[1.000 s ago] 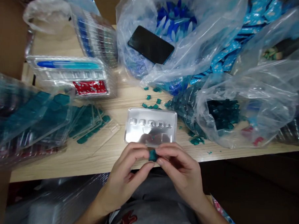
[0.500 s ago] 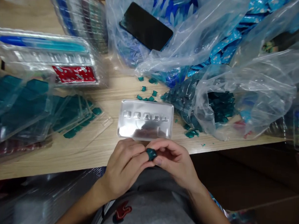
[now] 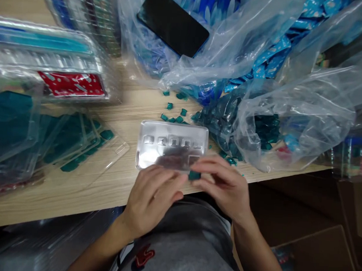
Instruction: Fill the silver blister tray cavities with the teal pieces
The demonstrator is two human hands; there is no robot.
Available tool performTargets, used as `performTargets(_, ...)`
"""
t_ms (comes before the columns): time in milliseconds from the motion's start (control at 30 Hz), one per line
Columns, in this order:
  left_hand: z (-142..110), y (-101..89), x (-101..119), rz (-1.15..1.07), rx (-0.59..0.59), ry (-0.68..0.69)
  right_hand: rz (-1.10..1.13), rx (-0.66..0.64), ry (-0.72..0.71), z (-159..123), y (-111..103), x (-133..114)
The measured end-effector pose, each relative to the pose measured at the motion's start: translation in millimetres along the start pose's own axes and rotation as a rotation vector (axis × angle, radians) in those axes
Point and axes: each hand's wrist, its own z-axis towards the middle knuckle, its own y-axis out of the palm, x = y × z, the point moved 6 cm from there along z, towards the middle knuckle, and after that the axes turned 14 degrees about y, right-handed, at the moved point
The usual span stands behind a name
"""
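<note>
Between the thumb and fingers of my right hand [image 3: 225,183] is a small dark teal piece [image 3: 194,175], translucent and squarish. My left hand [image 3: 152,200] lies beside it with its fingers stretched out, holding nothing that I can see. Just beyond both hands a clear, shiny plastic tray [image 3: 172,153] with a row of small square recesses sits on the wooden table; my left fingertips are at its near edge. Several loose teal pieces [image 3: 178,119] lie behind the tray.
An open plastic bag [image 3: 244,126] of teal pieces lies at the right. Behind it are bags of blue items, with a black phone [image 3: 174,23] on top. To the left, clear trays with teal pieces [image 3: 67,138] overlap near a filled pack [image 3: 72,85]. The table's front edge [image 3: 99,210] runs below.
My hands have come apart. The teal piece has left my left fingers and moved right, held in my right hand. The view has shifted slightly.
</note>
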Motion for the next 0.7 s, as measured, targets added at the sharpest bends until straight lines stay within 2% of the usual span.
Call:
performTargets(67,-4.8,-0.2,-9.0,0.019,0.006,-0.092,-0.321,0.126,-0.081,8.9,-10.8,-5.0)
performTargets(100,-7.7,-0.8,-12.6,0.015,0.006,-0.123,-0.432,0.142,-0.109,13.6,-13.3,-6.2)
performTargets(300,-18.6,-4.3,-23.0,0.01,-0.037,-0.177,-0.694,-0.008,-0.148,31.0,-8.5,-7.9)
performTargets(467,-14.7,-0.5,-21.5,-0.011,-0.049,-0.165,-0.945,-0.154,-0.049,35.6,14.2,-4.0)
performTargets(533,-15.2,0.0,-19.6,-0.027,-0.054,-0.154,-1.021,-0.099,-0.076,28.8,17.0,-10.5)
performTargets(600,-18.9,-2.1,-20.0,-0.031,-0.047,-0.162,-1.005,0.005,-0.238,12.6,11.6,-29.5)
performTargets(667,-24.7,-5.9,-23.5,-0.032,-0.026,-0.188,-0.861,0.081,-0.436,-8.8,-5.3,-53.4)
performTargets(700,-27.4,-7.7,-25.8,-0.035,-0.018,-0.204,-0.793,0.16,-0.441,-14.8,-21.7,-61.4)
